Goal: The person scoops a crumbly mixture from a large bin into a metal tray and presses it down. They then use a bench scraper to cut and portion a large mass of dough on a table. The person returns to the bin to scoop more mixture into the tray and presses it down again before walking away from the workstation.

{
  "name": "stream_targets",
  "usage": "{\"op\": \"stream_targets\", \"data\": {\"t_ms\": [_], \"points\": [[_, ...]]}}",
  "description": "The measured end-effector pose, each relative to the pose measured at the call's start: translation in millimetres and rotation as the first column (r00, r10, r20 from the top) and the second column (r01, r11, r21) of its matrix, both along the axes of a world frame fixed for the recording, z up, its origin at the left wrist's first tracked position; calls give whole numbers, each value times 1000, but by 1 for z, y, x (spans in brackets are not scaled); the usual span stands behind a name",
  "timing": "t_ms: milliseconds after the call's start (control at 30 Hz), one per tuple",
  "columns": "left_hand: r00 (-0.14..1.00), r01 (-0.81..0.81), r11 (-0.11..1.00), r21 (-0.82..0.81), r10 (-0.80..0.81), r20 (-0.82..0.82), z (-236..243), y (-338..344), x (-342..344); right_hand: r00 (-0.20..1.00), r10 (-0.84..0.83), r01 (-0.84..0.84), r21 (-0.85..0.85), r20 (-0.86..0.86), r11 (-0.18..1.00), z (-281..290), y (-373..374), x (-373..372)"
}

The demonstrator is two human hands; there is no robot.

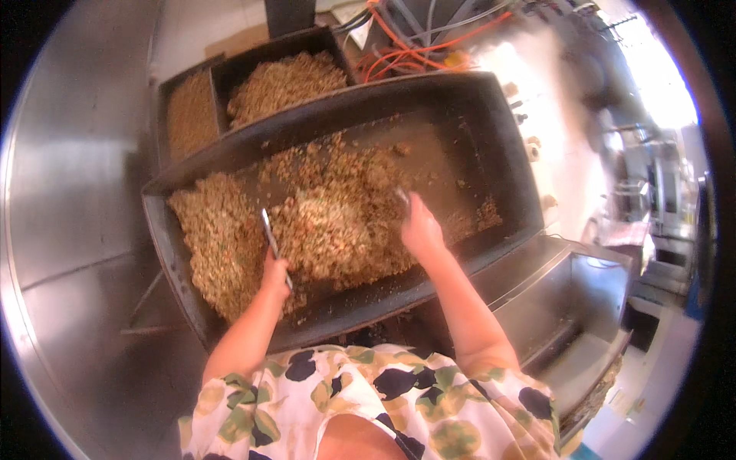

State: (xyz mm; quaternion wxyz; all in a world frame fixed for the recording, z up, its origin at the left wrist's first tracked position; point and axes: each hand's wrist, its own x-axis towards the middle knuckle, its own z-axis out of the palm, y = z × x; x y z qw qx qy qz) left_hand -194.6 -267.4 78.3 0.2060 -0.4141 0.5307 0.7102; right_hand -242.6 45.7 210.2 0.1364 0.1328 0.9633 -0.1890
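My left hand (276, 273) is closed around a flat metal scraper (268, 230), seen nearly edge-on and dipping into the food on the left. A crumbly, light brown food mixture (330, 230) with green and reddish bits is heaped in a large dark rectangular pan (491, 115). On the right side of the heap, my right hand (422, 228) grips a second metal scraper (402, 198), partly blurred and mostly hidden by the fingers. Another pile of the mixture (218, 238) fills the pan's left end. Scattered crumbs lie over the pan's right part.
Behind the pan stand a dark container (284, 84) of similar mixture and a narrower one (192, 115) of finer brown grains. Orange hoses (406, 54) tangle at the back. A steel trough (567, 307) adjoins on the right, a steel surface (77, 192) on the left.
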Motion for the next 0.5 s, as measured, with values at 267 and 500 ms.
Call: {"op": "stream_targets", "data": {"t_ms": [267, 500], "points": [[994, -89, 982, 167, 75, 84, 32, -28, 21, 928, -221, 349, -499, 299, 793, -38, -33, 13], [990, -138, 977, 166, 140, -2, 15, -47, 34, 927, -244, 370, -578, 287, 727, -47, -59, 11]]}}
